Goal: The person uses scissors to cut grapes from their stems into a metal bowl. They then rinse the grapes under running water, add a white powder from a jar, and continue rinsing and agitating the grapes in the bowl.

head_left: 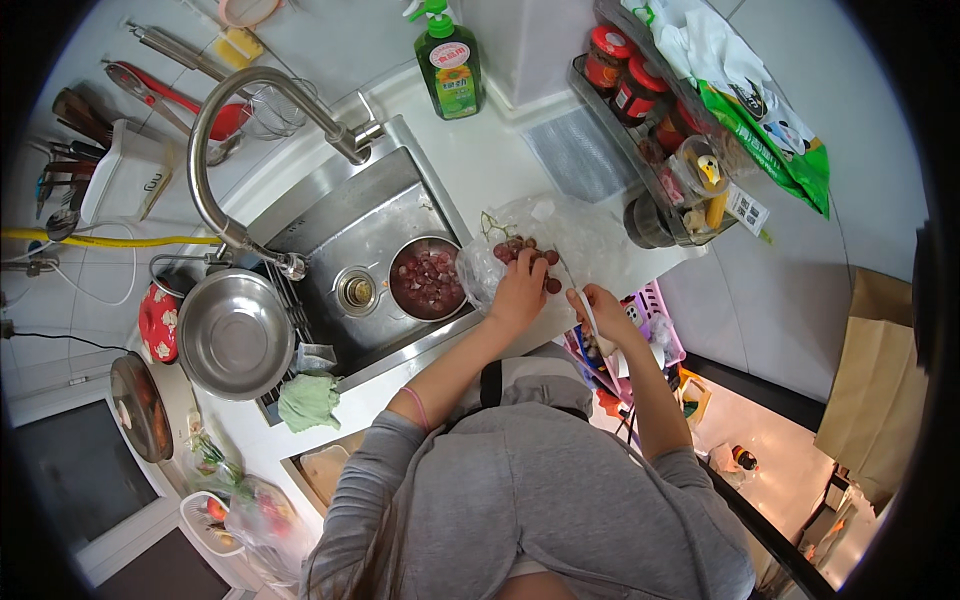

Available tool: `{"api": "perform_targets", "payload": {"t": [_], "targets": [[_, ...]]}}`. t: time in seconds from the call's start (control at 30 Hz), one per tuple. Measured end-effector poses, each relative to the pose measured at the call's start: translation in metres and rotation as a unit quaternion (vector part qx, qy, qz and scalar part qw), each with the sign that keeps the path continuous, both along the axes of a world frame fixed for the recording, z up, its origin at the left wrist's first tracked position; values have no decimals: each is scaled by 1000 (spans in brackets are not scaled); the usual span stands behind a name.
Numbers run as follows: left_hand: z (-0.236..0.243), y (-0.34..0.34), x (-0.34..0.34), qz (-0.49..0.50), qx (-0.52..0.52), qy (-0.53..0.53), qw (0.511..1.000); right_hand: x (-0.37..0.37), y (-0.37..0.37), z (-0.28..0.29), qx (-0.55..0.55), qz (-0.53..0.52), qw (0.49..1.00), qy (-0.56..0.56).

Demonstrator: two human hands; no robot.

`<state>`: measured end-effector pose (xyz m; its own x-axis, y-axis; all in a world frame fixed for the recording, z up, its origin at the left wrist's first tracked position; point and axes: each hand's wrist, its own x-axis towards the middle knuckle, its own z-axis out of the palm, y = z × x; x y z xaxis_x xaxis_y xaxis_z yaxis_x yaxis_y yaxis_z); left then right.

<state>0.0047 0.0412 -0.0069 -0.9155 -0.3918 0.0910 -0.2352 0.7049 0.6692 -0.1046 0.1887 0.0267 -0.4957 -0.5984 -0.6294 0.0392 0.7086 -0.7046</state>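
Observation:
My left hand (518, 294) has its fingers on a bunch of red grapes (508, 250) with green stems, lying on a clear plastic bag (590, 235) at the counter's edge right of the sink. My right hand (606, 315) grips white-handled scissors (582, 296), their metal blades pointing up beside the grapes. Left of the bag, a steel bowl (426, 308) of loose red grapes (422, 274) sits in the sink basin (340, 250).
A steel faucet (205, 160) arches over the sink. A large steel bowl (236, 330) and green cloth (308, 400) are at left. A green pump bottle (448, 75) stands behind. A rack of jars (640, 85) is at back right, a pink basket (660, 325) below the counter.

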Motion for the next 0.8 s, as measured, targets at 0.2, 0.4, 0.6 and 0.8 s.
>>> {"api": "perform_targets", "payload": {"t": [0.2,0.4,0.6,0.8], "targets": [[-10,-30,6,-41,91,68,993,8,-1,4,7,21,1000,-5],[-19,-50,29,1,516,47,856,16,0,1,-24,38,996,-77],[9,-59,47,52,744,76,662,32,-21,5,-52,37,991,-115],[-3,-58,52,131,721,70,677,38,-32,11,-45,83,992,-88]]}}
